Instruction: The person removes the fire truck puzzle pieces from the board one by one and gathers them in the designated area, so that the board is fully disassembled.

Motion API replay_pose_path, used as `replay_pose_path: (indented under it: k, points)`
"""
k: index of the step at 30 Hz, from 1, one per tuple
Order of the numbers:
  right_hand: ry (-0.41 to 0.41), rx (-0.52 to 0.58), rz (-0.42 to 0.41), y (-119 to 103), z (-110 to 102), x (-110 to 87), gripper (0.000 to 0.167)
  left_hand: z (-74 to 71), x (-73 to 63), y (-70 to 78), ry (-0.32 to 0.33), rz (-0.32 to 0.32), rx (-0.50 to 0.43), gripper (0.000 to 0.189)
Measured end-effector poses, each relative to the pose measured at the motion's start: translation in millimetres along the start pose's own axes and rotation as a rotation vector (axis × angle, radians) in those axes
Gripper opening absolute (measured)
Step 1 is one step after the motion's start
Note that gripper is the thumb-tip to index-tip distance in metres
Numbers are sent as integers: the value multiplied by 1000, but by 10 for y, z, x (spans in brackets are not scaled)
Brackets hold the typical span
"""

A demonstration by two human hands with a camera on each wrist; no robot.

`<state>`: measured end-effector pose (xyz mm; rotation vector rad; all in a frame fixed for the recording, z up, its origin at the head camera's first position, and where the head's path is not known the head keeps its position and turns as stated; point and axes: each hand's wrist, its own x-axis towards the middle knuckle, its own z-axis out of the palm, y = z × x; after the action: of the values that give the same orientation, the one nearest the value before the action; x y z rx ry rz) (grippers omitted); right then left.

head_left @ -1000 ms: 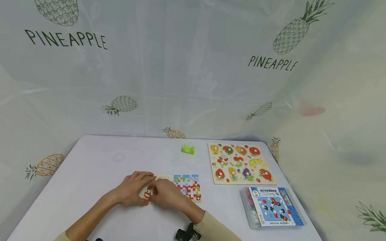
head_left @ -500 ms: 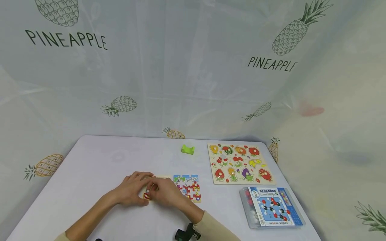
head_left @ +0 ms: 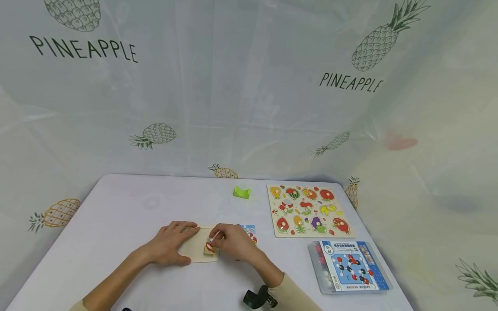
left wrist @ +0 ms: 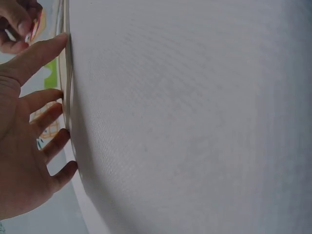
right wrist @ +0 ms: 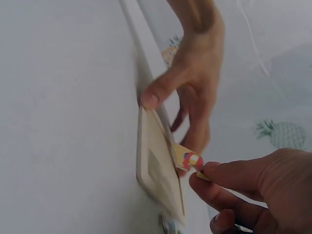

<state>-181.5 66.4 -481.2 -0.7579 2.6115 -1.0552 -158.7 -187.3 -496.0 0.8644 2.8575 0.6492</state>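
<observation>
A small pale wooden puzzle board [head_left: 193, 249] with a raised rim lies at the front middle of the table. My left hand [head_left: 169, 244] is at its left side, fingers and thumb spread and touching the edge. Above the board's right part, my right hand [head_left: 235, 242] pinches a jigsaw piece [head_left: 209, 248] with a red and yellow print between thumb and forefinger. In the right wrist view the jigsaw piece [right wrist: 187, 157] stands tilted over the bare board [right wrist: 158, 163]. A colourful jigsaw [head_left: 250, 230] beside the board is mostly hidden by my right hand.
A fruit puzzle board [head_left: 311, 233] lies at the back right. In front of it is a clear plastic box [head_left: 352, 265] with a molecule picture on its label. A green curved block [head_left: 242, 192] sits near the table's back edge. A pineapple-print curtain [head_left: 249, 108] hangs behind.
My right hand has moved right over the board, carrying the jigsaw piece from the left part, which now shows bare. It now covers most of the jigsaw. My left hand has stayed put.
</observation>
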Motion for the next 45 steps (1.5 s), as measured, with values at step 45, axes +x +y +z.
replay_pose_path:
  k: [45]
  points:
    - [-63,-95,71,323,-120,-180,7,3,39,-62,-12,2,-21,87]
